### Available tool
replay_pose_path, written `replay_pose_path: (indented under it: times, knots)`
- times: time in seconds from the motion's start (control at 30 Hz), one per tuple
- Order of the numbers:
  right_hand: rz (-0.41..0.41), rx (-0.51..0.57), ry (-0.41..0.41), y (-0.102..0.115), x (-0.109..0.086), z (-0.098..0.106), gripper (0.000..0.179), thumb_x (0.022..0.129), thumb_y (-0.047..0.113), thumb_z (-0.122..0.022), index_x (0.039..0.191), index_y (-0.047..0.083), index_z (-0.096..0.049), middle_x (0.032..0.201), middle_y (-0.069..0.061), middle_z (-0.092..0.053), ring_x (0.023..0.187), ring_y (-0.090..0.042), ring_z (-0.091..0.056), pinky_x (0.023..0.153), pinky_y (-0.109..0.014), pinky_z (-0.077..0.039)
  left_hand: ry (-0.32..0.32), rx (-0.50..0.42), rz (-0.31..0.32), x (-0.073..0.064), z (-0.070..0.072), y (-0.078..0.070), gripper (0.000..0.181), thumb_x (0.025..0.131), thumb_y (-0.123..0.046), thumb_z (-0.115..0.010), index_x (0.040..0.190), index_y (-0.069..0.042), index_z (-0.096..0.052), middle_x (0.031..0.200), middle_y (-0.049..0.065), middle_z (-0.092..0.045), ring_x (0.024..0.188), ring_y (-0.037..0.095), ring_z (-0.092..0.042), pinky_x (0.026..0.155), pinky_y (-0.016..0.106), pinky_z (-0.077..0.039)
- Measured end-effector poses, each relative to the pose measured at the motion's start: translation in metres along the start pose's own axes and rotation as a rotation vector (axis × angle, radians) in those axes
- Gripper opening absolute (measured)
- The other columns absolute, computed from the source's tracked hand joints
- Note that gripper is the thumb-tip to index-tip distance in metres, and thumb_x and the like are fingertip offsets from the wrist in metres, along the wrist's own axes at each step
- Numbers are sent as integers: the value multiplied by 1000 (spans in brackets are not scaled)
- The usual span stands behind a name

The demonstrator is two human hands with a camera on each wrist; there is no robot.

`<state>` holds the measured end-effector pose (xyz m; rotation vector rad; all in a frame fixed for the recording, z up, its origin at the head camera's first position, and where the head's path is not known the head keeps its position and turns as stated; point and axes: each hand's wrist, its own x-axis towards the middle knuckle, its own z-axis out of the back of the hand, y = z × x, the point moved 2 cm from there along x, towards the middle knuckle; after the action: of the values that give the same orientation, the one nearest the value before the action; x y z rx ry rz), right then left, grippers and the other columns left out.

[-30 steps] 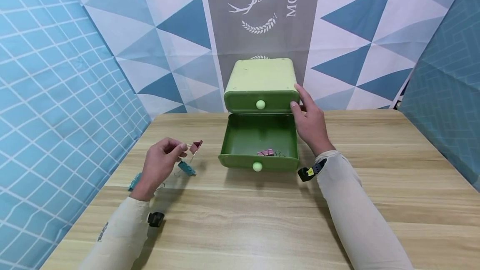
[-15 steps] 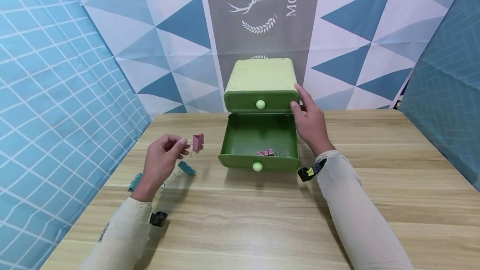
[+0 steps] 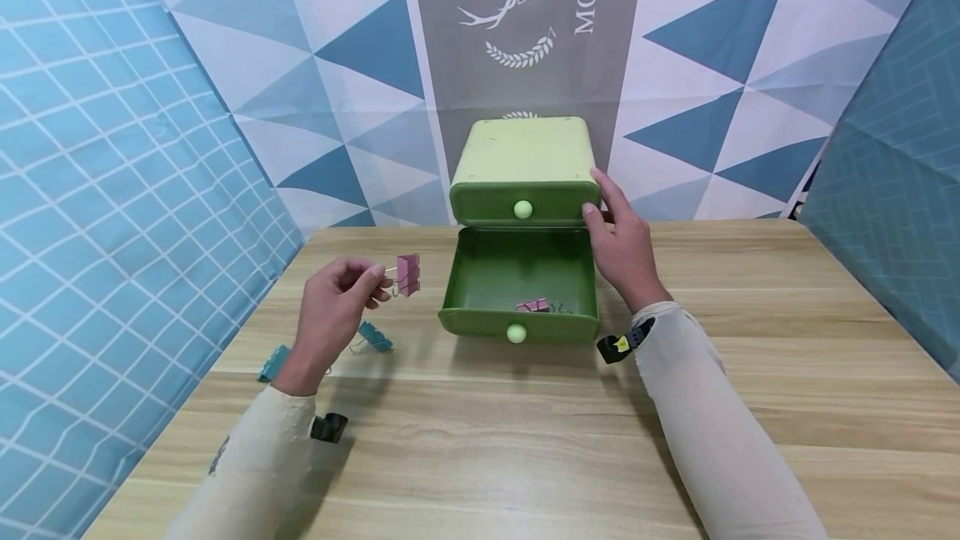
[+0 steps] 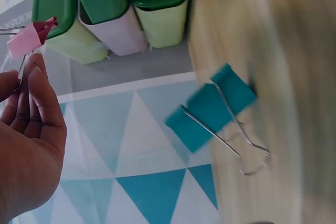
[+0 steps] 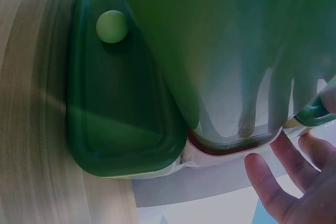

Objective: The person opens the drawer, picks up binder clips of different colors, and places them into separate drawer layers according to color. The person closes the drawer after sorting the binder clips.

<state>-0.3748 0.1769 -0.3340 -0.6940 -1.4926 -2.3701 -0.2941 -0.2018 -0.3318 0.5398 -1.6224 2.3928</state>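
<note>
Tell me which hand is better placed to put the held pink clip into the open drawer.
Probably the left hand: it pinches the pink clip left of the open drawer, while the right hand rests against the cabinet.

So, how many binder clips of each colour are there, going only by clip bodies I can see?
Pink: 2 (held clip in the left hand; pink clip inside the open drawer)
Teal: 2 (left teal clip and right teal clip, both on the table)
Total: 4
</note>
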Motion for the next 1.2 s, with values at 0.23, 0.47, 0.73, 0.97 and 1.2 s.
replay_pose_path:
  times: [0.23,0.47,0.73,0.97,1.2]
  knots:
    - [-1,8,-1,-1,0,1,51,105,43,-46,154,47,-32,155,5,-42,119,-29,-58,88,-53,-53,21,-13,-20,6,-11,-13,34,100,-30,-64,110,3,-65,97,17,-71,79,19,-71,71,27,-57]
    - [-2,5,0,-2,0,0,51,105,44,-46,153,49,-31,154,4,-43,119,-28,-58,88,-53,-53,44,-34,-58,12,-25,-25,31,100,-28,-65,108,1,-66,95,14,-72,78,19,-71,69,28,-57]
    - [-2,5,-1,-3,0,0,50,105,44,-46,153,49,-32,154,5,-43,118,-29,-58,88,-53,-53,98,-18,-101,18,-46,-34,27,99,-26,-66,105,1,-67,91,14,-71,77,21,-70,68,30,-58]
    - [-2,3,-1,-3,0,-1,51,105,44,-46,153,49,-32,154,5,-42,118,-29,-58,88,-53,-54,155,39,-132,21,-63,-38,19,98,-21,-67,102,-3,-69,91,15,-71,76,23,-71,67,31,-57]
    - [5,-8,-6,-2,1,0,50,105,44,-46,153,49,-31,154,4,-43,118,-30,-58,87,-53,-54,195,239,-228,24,-78,-44,11,96,-21,-70,96,-10,-70,82,2,-68,70,19,-60,60,31,-49]
